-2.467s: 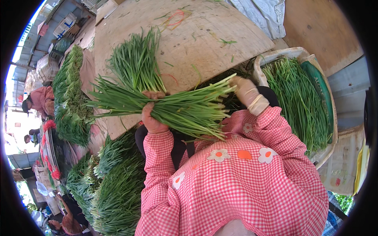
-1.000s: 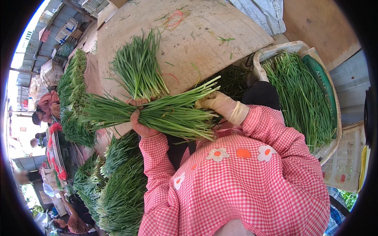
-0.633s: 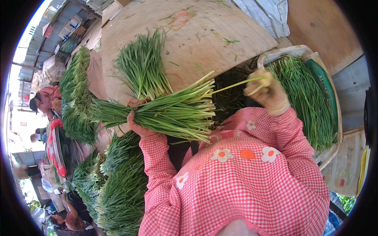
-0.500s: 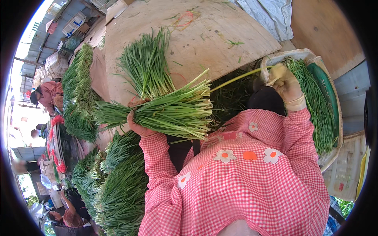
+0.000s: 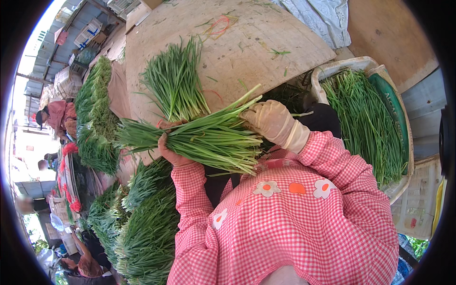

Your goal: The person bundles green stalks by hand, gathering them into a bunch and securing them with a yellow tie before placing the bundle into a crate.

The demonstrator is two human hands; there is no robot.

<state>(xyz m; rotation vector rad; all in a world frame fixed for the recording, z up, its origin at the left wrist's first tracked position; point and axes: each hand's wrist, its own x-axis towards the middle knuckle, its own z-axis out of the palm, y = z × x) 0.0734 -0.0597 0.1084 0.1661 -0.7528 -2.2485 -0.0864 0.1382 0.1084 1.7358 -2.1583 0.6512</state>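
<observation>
One head-worn fisheye looks steeply down, close over the wooden table (image 5: 266, 42)

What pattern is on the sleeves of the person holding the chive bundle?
Pink-and-white gingham check on the sleeves, with a few flower motifs on the garment; the head view shows it clearly.

White woven sack (image 5: 319, 78) – stands right of the surface, mouth open, packed with green stalks; a green printed panel (image 5: 389, 102) runs down its right wall. Stacked pale crates (image 5: 88, 33) – upper left, far off. White printed bag (image 5: 418, 199) – lower right, lettering illegible.
</observation>
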